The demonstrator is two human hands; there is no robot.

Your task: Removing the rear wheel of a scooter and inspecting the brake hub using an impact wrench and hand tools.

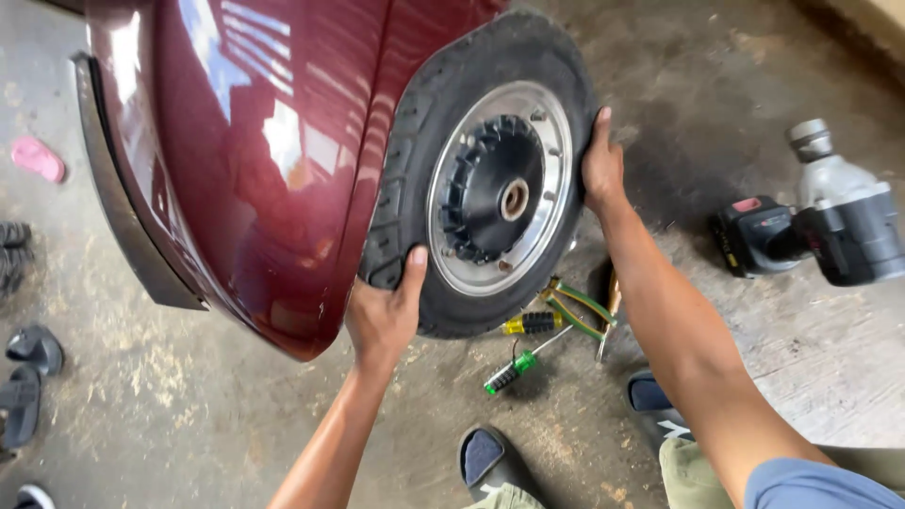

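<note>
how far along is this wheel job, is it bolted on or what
Done, by the look of it: tools are out, with a cordless impact wrench and screwdrivers on the concrete floor. In hand: the left hand and right hand grip the tyre of the small wheel beside the maroon body panel. Left: no centre nut shows at the hub, so it does not look fastened.

Both hands grip a small wheel [485, 179] under a maroon fender [245, 160]: the left hand [382, 316] at the tyre's lower edge, the right hand [601, 170] on its far side. Screwdrivers [528, 344] and pliers [577, 311] lie on the concrete floor [189, 415] below, an impact wrench [820, 221] well off to the right.
</note>
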